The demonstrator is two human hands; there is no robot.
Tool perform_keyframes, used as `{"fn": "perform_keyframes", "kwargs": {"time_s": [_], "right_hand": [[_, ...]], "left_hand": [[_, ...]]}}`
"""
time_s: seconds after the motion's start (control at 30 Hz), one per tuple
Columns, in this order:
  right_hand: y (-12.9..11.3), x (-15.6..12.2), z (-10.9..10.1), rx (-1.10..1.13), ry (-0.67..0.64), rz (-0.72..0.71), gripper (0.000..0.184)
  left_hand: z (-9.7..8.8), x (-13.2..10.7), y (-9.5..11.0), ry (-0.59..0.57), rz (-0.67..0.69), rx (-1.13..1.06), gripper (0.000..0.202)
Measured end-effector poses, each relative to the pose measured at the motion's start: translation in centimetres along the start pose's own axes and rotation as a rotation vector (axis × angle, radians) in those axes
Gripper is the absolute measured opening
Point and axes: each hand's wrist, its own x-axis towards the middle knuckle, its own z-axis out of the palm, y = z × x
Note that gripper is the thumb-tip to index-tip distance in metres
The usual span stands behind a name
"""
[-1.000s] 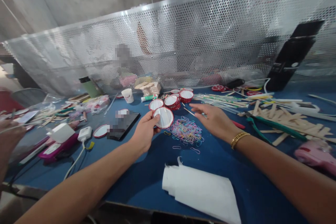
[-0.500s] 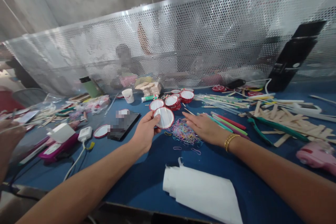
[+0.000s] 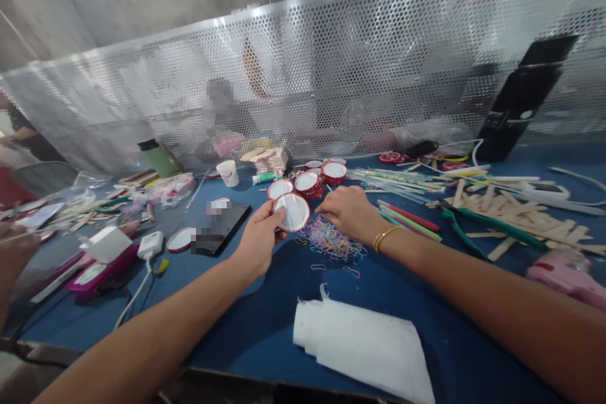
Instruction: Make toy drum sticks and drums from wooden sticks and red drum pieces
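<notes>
My left hand pinches a shallow round white disc with a red rim, thumb on its face and fingers underneath. To its right, my right hand, with a gold bracelet at the wrist, is over the far edge of a pile of colourful rubber bands. Its fingers are bent and close together, pointing toward the disc; whatever may be between the fingertips is hidden. Behind the hands lie similar red-rimmed discs, some stacked.
Cloth lies in front. Left are a black phone, charger and paper cup. Right are coloured tubes, green-handled pliers, wooden sticks and a pink glue gun. A perforated metal screen stands behind.
My right hand has shifted left toward the disc, and its outstretched fingers have curled in. My left hand keeps the disc in nearly the same place. The view has shifted slightly.
</notes>
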Motion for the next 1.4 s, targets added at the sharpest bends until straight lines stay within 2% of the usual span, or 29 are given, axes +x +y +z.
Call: {"fn": "perform_keyframes", "kwargs": {"time_s": [0.13,0.27,0.43,0.6,0.8,0.93,1.1,1.17,1.3,1.4], "right_hand": [[-0.5,0.8,0.3,-0.007,-0.028,-0.018,0.015],[-0.2,0.9,-0.2,0.051,-0.006,0.034,0.015],[0.5,0.2,-1.4,0.224,0.014,0.162,0.02],[0.8,-0.7,-2.2,0.29,-0.037,0.226,0.016],[0.0,-1.9,-3.9,0.274,-0.038,0.207,0.006],[-0.2,-2.3,-3.9,0.337,-0.024,0.175,0.014],[0.2,-2.5,-3.3,0.372,0.024,0.116,0.023],[0.1,-2.5,-3.3,0.379,0.021,0.136,0.026],[-0.5,-2.7,-3.9,0.268,-0.014,0.149,0.038],[-0.8,-2.7,-4.3,0.17,-0.036,0.11,0.038]], "left_hand": [[-0.1,0.0,0.1,0.011,0.001,-0.008,0.013],[-0.1,0.0,0.2,0.024,0.009,0.013,0.011],[-0.2,0.0,0.2,0.037,0.062,0.159,0.029],[-0.1,-0.1,0.0,-0.023,0.134,0.244,0.025],[-0.3,0.0,-0.1,-0.119,0.192,0.332,0.026],[-0.6,0.4,-0.6,-0.174,0.229,0.388,0.029],[-1.0,0.7,-0.9,-0.213,0.297,0.595,0.014],[-1.1,0.7,-0.9,-0.228,0.339,0.665,0.016],[-1.1,0.6,-0.7,-0.21,0.368,0.692,0.027],[-1.0,0.5,-0.7,-0.197,0.385,0.7,0.03]]}}
